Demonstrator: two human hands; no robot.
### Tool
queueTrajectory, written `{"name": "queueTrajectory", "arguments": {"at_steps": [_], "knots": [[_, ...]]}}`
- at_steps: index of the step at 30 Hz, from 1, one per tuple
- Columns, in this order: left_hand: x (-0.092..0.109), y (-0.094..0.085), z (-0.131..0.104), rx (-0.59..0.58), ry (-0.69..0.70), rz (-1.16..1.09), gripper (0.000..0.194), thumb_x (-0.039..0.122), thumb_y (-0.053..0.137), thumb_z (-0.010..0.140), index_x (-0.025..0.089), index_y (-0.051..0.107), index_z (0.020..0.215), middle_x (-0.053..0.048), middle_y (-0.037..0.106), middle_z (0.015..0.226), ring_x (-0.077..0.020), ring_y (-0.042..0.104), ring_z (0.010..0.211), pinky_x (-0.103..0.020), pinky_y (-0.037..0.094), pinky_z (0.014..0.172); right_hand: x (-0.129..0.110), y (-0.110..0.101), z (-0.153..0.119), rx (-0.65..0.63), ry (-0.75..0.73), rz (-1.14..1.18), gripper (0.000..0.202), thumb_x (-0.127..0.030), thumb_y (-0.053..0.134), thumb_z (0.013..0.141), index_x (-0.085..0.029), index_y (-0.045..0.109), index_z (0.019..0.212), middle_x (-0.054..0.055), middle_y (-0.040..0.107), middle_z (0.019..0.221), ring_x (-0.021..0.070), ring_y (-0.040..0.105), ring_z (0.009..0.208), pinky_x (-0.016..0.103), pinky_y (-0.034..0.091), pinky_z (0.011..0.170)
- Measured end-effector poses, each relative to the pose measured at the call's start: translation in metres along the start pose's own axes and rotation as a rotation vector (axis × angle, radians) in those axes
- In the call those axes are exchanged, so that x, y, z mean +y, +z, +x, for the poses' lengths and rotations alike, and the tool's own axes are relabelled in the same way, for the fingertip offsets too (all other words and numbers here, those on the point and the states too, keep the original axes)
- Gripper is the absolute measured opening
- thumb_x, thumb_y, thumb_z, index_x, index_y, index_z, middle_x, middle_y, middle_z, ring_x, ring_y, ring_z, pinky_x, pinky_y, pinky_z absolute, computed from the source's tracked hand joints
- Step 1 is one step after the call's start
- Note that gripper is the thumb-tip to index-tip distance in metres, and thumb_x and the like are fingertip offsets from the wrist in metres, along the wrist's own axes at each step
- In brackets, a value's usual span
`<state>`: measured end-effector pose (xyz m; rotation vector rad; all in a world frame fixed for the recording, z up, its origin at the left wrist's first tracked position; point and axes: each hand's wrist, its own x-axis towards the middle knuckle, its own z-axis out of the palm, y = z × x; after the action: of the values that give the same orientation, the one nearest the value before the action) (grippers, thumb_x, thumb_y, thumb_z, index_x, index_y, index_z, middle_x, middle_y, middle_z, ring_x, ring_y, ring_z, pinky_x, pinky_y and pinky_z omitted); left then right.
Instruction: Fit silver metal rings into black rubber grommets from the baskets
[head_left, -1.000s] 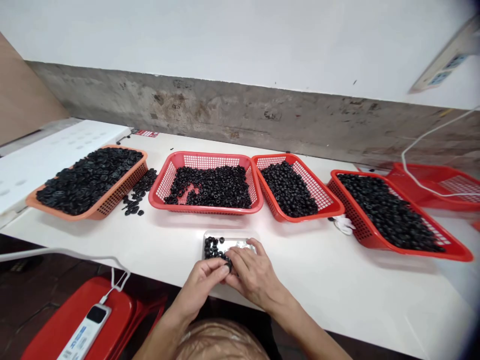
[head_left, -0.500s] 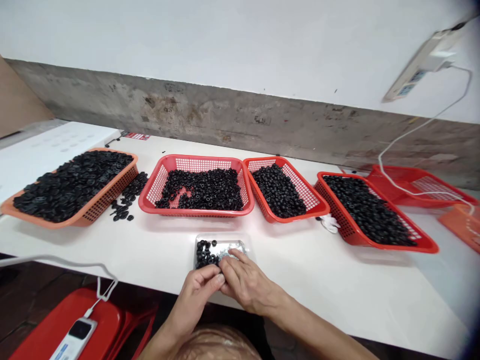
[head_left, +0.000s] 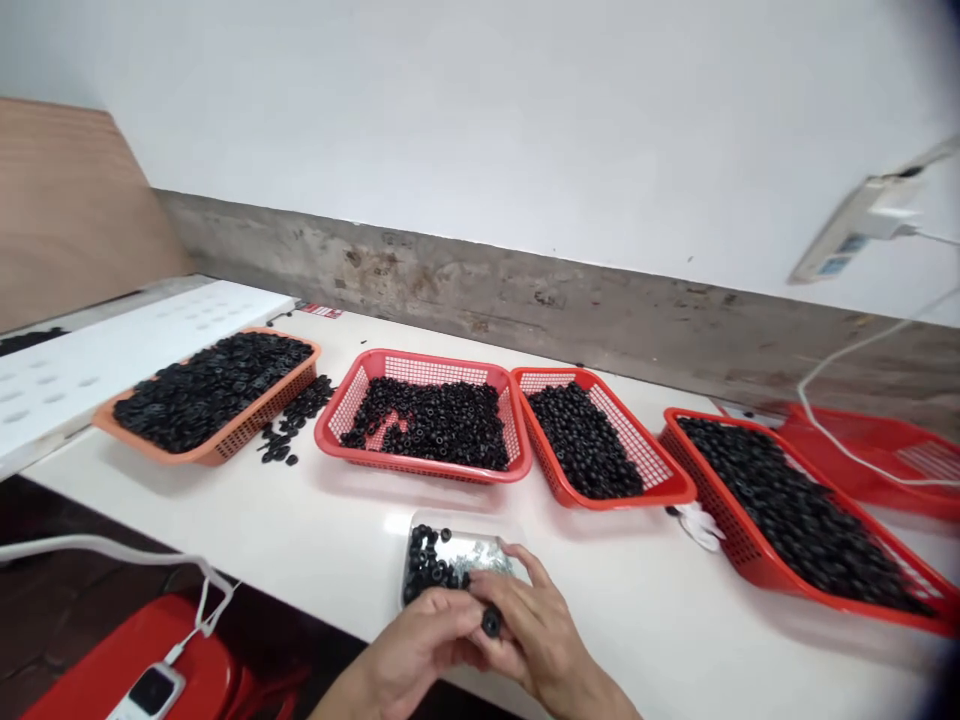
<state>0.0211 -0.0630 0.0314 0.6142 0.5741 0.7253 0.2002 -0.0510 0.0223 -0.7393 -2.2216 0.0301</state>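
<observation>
In the head view my left hand and my right hand meet at the table's front edge, fingers closed together. Between their fingertips shows a small round black part with a hole; both hands seem to grip it. Just beyond them lies a clear plastic tray. Its left side has several black ring-like parts, and small silvery pieces lie on its right, partly covered by my right fingers. What else the fingers hold is hidden.
Beyond the tray stand a pink-red basket, a red basket and another red one, all full of black parts. An orange basket is at the left, with loose black pieces beside it. A white cable hangs over the front edge.
The view has shifted, so the scene sits lower and further right. My hands have turned, and a round black part now shows between the fingers.
</observation>
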Motion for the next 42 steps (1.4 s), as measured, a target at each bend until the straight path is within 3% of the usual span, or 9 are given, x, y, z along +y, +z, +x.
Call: {"name": "queueTrajectory", "arguments": {"at_steps": [4, 9, 13, 17, 21, 25, 31, 34, 42], "knots": [[-0.001, 0.004, 0.004, -0.062, -0.022, -0.181, 0.023, 0.025, 0.08, 0.07, 0.009, 0.077, 0.086, -0.008, 0.067, 0.079, -0.0145, 0.06, 0.074, -0.025, 0.044, 0.079, 0.006, -0.006, -0.001, -0.04, -0.106, -0.014, 0.033, -0.03, 0.058, 0.096, -0.012, 0.052, 0.123, 0.011, 0.075, 0.099, 0.0189, 0.072, 0.099, 0.044, 0.035, 0.115], [-0.007, 0.002, 0.01, -0.02, 0.056, -0.077, 0.038, 0.027, 0.088, 0.06, 0.013, 0.078, 0.093, -0.006, 0.069, 0.081, -0.0138, 0.059, 0.073, -0.022, 0.043, 0.072, 0.012, -0.009, 0.008, -0.013, -0.22, -0.125, 0.031, -0.021, 0.054, 0.094, -0.01, 0.056, 0.123, 0.015, 0.075, 0.105, 0.0199, 0.073, 0.099, 0.042, 0.042, 0.11], [-0.014, -0.002, 0.014, -0.013, 0.068, -0.048, 0.04, 0.045, 0.081, 0.072, 0.012, 0.078, 0.095, -0.008, 0.069, 0.082, -0.0134, 0.059, 0.07, -0.024, 0.044, 0.071, 0.012, -0.006, 0.001, 0.026, -0.17, -0.169, 0.036, -0.023, 0.058, 0.092, -0.016, 0.057, 0.128, 0.014, 0.075, 0.108, 0.0218, 0.075, 0.09, 0.041, 0.052, 0.098], [-0.015, -0.004, 0.014, -0.061, 0.089, -0.052, 0.035, 0.039, 0.083, 0.07, 0.011, 0.078, 0.09, -0.009, 0.069, 0.083, -0.0164, 0.062, 0.078, -0.025, 0.044, 0.075, 0.012, -0.003, -0.007, 0.009, -0.137, -0.174, 0.04, -0.027, 0.057, 0.093, -0.022, 0.056, 0.133, 0.013, 0.074, 0.11, 0.0224, 0.075, 0.085, 0.042, 0.053, 0.095], [-0.01, -0.003, 0.011, -0.099, 0.067, -0.088, 0.037, 0.04, 0.083, 0.068, 0.011, 0.078, 0.09, -0.008, 0.068, 0.08, -0.0161, 0.061, 0.075, -0.026, 0.044, 0.076, 0.008, -0.005, 0.0, 0.005, -0.151, -0.175, 0.039, -0.022, 0.057, 0.09, -0.019, 0.056, 0.129, 0.013, 0.075, 0.109, 0.0213, 0.075, 0.086, 0.04, 0.053, 0.094], [-0.004, -0.002, 0.005, -0.026, 0.068, -0.035, 0.029, 0.034, 0.082, 0.069, 0.011, 0.077, 0.086, -0.007, 0.067, 0.08, -0.0163, 0.06, 0.075, -0.026, 0.044, 0.076, 0.0, -0.009, 0.012, -0.019, -0.147, -0.18, 0.033, -0.016, 0.054, 0.088, -0.013, 0.057, 0.121, 0.015, 0.074, 0.109, 0.0186, 0.074, 0.09, 0.038, 0.051, 0.096], [0.003, 0.0, 0.002, 0.051, 0.192, 0.268, 0.025, 0.034, 0.07, 0.085, 0.014, 0.074, 0.1, -0.008, 0.069, 0.09, -0.0226, 0.059, 0.092, -0.036, 0.043, 0.095, -0.015, -0.011, 0.013, -0.096, 0.014, -0.254, 0.029, -0.022, 0.049, 0.095, -0.012, 0.06, 0.12, 0.015, 0.073, 0.113, 0.0213, 0.072, 0.09, 0.047, 0.049, 0.097], [0.002, 0.0, 0.005, 0.065, 0.199, 0.342, 0.023, 0.036, 0.067, 0.087, 0.014, 0.072, 0.091, -0.007, 0.067, 0.088, -0.0222, 0.058, 0.09, -0.035, 0.044, 0.091, -0.016, -0.01, 0.008, -0.102, 0.056, -0.282, 0.031, -0.03, 0.049, 0.098, -0.01, 0.06, 0.119, 0.016, 0.072, 0.113, 0.023, 0.071, 0.091, 0.048, 0.05, 0.095], [-0.007, 0.001, 0.009, 0.153, 0.263, 0.355, 0.026, 0.038, 0.071, 0.082, 0.013, 0.067, 0.079, -0.003, 0.059, 0.075, -0.0173, 0.052, 0.076, -0.029, 0.042, 0.077, -0.007, -0.009, 0.0, -0.045, 0.016, -0.277, 0.03, -0.028, 0.05, 0.1, -0.008, 0.061, 0.121, 0.015, 0.073, 0.11, 0.0197, 0.072, 0.092, 0.042, 0.048, 0.097]]}}
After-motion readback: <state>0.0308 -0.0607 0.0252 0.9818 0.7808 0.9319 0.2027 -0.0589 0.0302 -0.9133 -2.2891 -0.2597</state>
